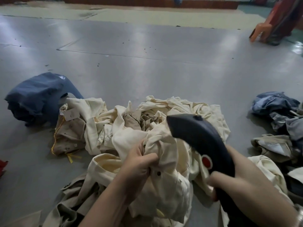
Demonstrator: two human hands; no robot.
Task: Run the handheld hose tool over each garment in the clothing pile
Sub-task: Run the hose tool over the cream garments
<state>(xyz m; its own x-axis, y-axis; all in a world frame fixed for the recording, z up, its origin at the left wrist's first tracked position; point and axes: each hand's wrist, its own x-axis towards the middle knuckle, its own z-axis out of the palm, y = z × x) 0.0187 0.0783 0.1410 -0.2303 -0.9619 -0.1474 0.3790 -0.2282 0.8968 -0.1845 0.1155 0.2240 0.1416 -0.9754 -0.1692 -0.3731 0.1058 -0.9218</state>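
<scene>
A pile of cream and tan garments (pixel 101 125) lies on the grey floor in front of me. My left hand (pixel 139 163) grips a bunched cream garment (pixel 165 169) with dark buttons, lifted from the pile's near side. My right hand (pixel 229 182) is curled around the handle of the dark handheld hose tool (pixel 195 135), which has a red button. The tool's head points up and left over the pile, just right of the gripped cloth. The tool's hose is hidden below my hand.
A blue-grey garment (pixel 39 97) lies at the left of the pile. Denim and tan clothes (pixel 278 115) are heaped at the right. An orange plastic chair (pixel 262 30) stands far right. A red scrap (pixel 2 166) shows at the left edge. Grey floor (pixel 147 63) stretches beyond.
</scene>
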